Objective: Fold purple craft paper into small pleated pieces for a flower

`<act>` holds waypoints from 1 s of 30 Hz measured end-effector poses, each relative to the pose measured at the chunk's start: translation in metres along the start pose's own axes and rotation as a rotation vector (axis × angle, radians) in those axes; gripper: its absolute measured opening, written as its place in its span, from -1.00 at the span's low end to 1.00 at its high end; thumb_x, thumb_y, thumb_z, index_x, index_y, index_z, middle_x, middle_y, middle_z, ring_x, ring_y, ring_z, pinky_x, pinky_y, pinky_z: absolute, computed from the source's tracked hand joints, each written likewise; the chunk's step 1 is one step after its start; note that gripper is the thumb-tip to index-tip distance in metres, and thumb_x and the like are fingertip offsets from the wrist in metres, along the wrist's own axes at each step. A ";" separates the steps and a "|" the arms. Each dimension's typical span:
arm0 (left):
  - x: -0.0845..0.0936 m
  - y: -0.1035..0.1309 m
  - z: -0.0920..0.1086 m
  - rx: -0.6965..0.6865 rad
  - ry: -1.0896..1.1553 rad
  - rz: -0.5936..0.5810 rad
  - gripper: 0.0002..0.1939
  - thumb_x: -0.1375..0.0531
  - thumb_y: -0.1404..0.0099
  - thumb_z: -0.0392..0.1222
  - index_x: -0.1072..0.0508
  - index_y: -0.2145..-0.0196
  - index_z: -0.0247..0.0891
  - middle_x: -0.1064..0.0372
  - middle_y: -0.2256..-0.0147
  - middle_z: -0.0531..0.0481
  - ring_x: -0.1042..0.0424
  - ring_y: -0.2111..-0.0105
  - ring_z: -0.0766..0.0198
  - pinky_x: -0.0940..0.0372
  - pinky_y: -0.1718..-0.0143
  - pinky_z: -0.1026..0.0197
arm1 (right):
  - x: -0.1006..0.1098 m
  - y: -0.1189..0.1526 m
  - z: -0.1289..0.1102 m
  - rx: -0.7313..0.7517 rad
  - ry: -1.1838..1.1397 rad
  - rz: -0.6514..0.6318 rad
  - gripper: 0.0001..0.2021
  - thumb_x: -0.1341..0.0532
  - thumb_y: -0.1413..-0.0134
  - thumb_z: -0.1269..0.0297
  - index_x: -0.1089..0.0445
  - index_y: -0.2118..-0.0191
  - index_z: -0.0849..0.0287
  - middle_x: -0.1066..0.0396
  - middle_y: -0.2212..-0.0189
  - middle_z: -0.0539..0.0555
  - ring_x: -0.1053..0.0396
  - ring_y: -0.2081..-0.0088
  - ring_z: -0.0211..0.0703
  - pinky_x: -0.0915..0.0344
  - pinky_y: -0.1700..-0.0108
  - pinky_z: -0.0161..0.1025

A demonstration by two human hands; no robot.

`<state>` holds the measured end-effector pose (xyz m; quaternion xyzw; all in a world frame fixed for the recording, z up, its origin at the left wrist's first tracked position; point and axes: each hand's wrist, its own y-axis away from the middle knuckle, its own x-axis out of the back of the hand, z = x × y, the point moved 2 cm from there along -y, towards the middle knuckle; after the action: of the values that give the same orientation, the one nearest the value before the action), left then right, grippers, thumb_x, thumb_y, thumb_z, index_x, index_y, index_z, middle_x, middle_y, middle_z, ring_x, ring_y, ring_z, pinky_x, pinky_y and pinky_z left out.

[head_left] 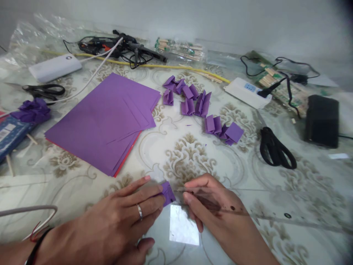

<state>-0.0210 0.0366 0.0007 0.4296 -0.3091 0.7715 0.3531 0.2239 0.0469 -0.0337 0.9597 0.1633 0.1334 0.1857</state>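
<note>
My left hand (129, 217), a ring on one finger, lies with its fingers stretched flat over a small folded piece of purple paper (168, 194), pressing it against the table. Only the right end of that piece shows. Pinched between the thumb and fingers of my right hand (212, 206) is a clear plastic ruler (264, 213), its near end at the paper's right edge. Beyond both hands several folded purple paper pieces (202, 103) stand in a loose curve. A stack of purple sheets (102, 121) with red beneath lies at the left.
Black-handled scissors (275, 149) lie at right, another pair (45, 90) at left. A white power strip (248, 92), a black box (322, 120), a white power bank (55, 67) and a black tripod-like device (124, 48) sit farther back. A yellow cable (165, 67) crosses behind the sheets.
</note>
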 end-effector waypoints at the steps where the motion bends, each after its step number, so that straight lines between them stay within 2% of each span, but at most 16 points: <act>1: 0.000 -0.001 0.001 -0.005 -0.004 -0.005 -0.57 -0.21 -0.44 -0.28 -0.47 -0.21 -0.44 -0.54 -0.22 -0.20 -0.39 -0.33 0.05 -0.19 -0.46 0.04 | 0.000 0.000 -0.001 0.005 -0.004 0.001 -0.79 -0.24 -0.40 0.05 -0.39 0.15 0.09 -0.37 0.58 -0.10 -0.34 0.61 -0.25 -0.29 0.56 -0.35; 4: -0.001 -0.001 0.003 -0.002 -0.010 -0.005 -0.58 -0.20 -0.44 -0.28 -0.48 -0.20 -0.45 -0.53 -0.23 -0.22 -0.45 -0.29 0.03 -0.26 -0.42 0.02 | -0.001 -0.001 -0.005 0.018 -0.010 -0.001 -0.81 -0.25 -0.39 0.09 -0.40 0.15 0.10 -0.37 0.57 -0.10 -0.33 0.61 -0.27 -0.30 0.54 -0.35; 9: -0.005 0.000 0.003 0.017 0.011 -0.001 -0.64 -0.20 -0.42 -0.32 -0.52 -0.14 -0.40 -0.60 -0.11 -0.16 -0.55 -0.16 0.03 -0.23 -0.45 -0.08 | -0.004 -0.001 -0.009 -0.032 -0.002 -0.018 -0.83 -0.25 -0.36 0.10 -0.39 0.13 0.08 -0.35 0.57 -0.12 -0.29 0.60 -0.28 -0.26 0.55 -0.37; 14: -0.009 0.003 0.001 0.032 0.019 0.010 -0.61 -0.19 -0.40 -0.35 -0.50 -0.16 -0.40 -0.58 -0.11 -0.16 -0.51 -0.19 0.04 -0.17 -0.48 -0.04 | -0.005 -0.001 -0.012 -0.053 0.003 -0.025 -0.83 -0.26 -0.32 0.10 -0.42 0.13 0.08 -0.35 0.56 -0.11 -0.26 0.59 -0.28 -0.25 0.56 -0.36; 17: -0.011 0.004 0.000 0.037 0.022 0.002 -0.59 -0.19 -0.40 -0.34 -0.49 -0.18 -0.39 -0.57 -0.13 -0.17 -0.49 -0.22 0.04 -0.14 -0.50 -0.06 | -0.006 -0.002 -0.012 -0.058 -0.005 -0.034 -0.83 -0.27 -0.30 0.12 -0.44 0.12 0.08 -0.41 0.54 -0.08 -0.33 0.55 -0.24 -0.32 0.51 -0.34; 20: -0.011 0.003 0.000 0.030 0.019 0.009 -0.61 -0.19 -0.41 -0.33 -0.50 -0.16 -0.37 -0.57 -0.14 -0.17 -0.49 -0.22 0.03 -0.16 -0.48 -0.09 | -0.006 -0.002 -0.013 -0.054 -0.021 -0.060 -0.83 -0.28 -0.30 0.14 -0.45 0.11 0.08 -0.45 0.51 -0.05 -0.40 0.49 -0.20 -0.38 0.46 -0.32; 26: -0.009 0.001 0.001 0.040 0.028 0.032 -0.68 -0.19 -0.41 -0.33 -0.51 -0.09 -0.34 -0.59 -0.10 -0.17 -0.55 -0.14 0.04 -0.26 -0.43 -0.08 | -0.008 -0.002 -0.015 -0.080 -0.031 -0.072 -0.86 -0.27 -0.31 0.17 -0.44 0.11 0.09 -0.44 0.52 -0.06 -0.41 0.47 -0.20 -0.34 0.46 -0.32; 30: -0.014 0.002 0.000 0.037 0.019 0.035 -0.68 -0.21 -0.40 -0.32 -0.51 -0.09 -0.33 -0.58 -0.11 -0.16 -0.55 -0.15 0.03 -0.24 -0.44 -0.09 | -0.009 -0.002 -0.017 -0.067 -0.048 -0.075 -0.88 -0.27 -0.29 0.21 -0.43 0.12 0.09 -0.48 0.52 -0.06 -0.43 0.47 -0.20 -0.32 0.47 -0.32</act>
<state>-0.0176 0.0316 -0.0119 0.4232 -0.2991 0.7871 0.3345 0.2095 0.0505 -0.0209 0.9491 0.1900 0.1085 0.2267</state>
